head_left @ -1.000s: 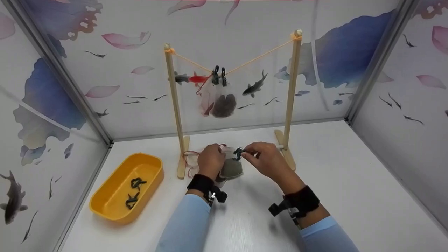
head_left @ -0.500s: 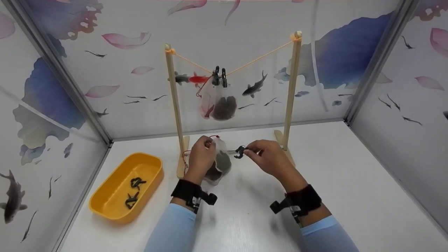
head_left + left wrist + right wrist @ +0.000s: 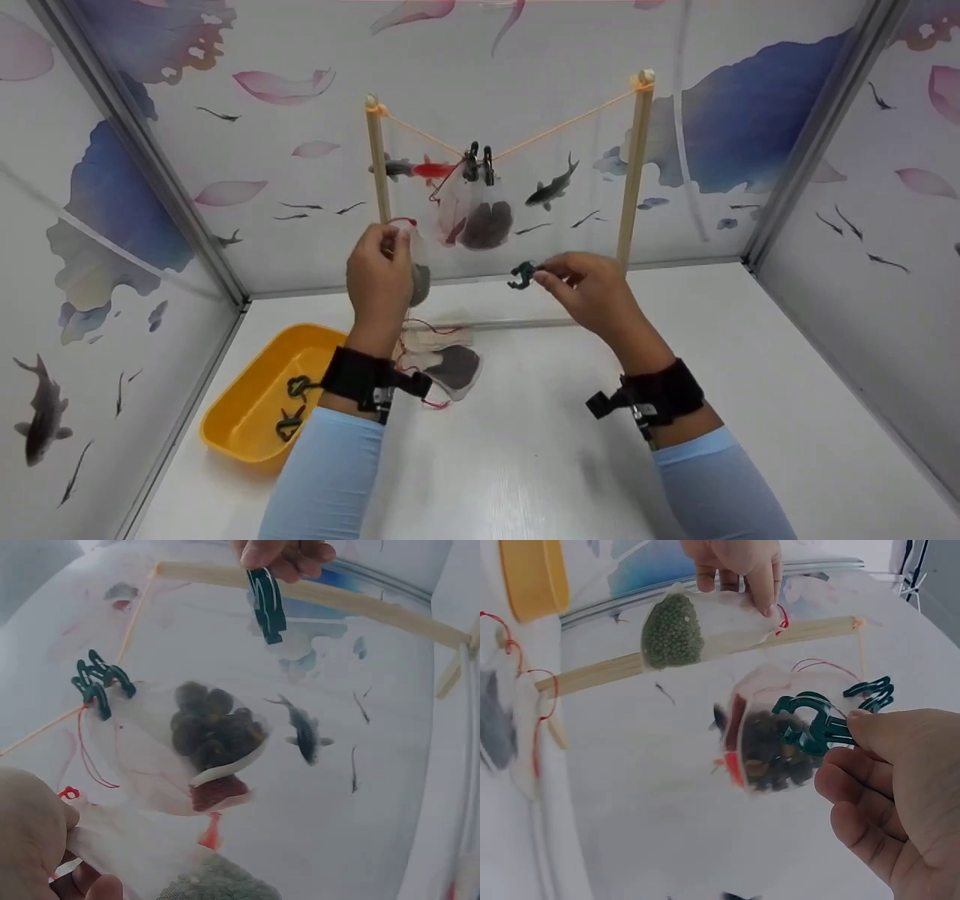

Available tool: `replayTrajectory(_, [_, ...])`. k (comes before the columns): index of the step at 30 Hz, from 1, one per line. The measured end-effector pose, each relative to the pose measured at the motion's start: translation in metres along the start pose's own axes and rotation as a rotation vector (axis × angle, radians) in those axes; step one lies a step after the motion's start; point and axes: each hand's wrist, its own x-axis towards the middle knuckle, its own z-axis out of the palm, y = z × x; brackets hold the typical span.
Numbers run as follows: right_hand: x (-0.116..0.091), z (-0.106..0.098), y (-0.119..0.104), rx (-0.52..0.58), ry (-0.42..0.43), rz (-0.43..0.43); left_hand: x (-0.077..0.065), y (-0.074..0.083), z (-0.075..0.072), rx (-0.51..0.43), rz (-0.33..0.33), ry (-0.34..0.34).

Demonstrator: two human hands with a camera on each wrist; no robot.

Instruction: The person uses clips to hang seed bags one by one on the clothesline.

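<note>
My left hand (image 3: 379,281) pinches the top of a translucent drawstring bag (image 3: 675,630) with green grains at its bottom. The bag hangs down in the air beside the left post, partly hidden behind the hand in the head view. Between thumb and fingers my right hand (image 3: 600,292) grips a dark green plastic clip (image 3: 521,275), its curved jaws facing left. Two similar green clips (image 3: 471,161) sit on the orange string (image 3: 570,120). Below them hang a bag of dark round pieces (image 3: 214,727) and one with a dark red content (image 3: 217,793).
Two wooden posts (image 3: 634,172) carry the string, which sags in the middle. More drawstring bags (image 3: 452,369) with red cords lie on the white table (image 3: 540,465). At the left, a yellow tray (image 3: 225,420) holds two green clips (image 3: 289,424), partly behind my left forearm.
My left hand has lifted the bag of green grains off the table, up and to the left, leaving other bags lying there. My right hand has raised its clip.
</note>
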Motion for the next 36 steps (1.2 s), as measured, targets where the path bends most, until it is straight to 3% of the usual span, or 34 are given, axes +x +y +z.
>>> replayTrajectory(7, [0.075, -0.037, -0.045, -0.011, 0.128, -0.143, 0.044, 0.025, -0.002, 0.034, 0.105, 0.059])
replayTrajectory(12, [0.126, -0.048, -0.079, -0.030, 0.154, -0.083, 0.061, 0.045, 0.005, 0.042, 0.121, 0.028])
replayTrajectory(17, [0.162, -0.038, -0.098, -0.131, 0.063, -0.014, 0.068, 0.061, 0.012, 0.092, 0.115, -0.020])
replayTrajectory(24, [0.187, -0.019, -0.104, -0.258, -0.090, 0.030, 0.069, 0.073, 0.022, 0.140, 0.156, -0.042])
replayTrajectory(36, [0.195, -0.010, -0.101, -0.370, -0.223, 0.057, 0.067, 0.080, 0.029, 0.151, 0.201, -0.049])
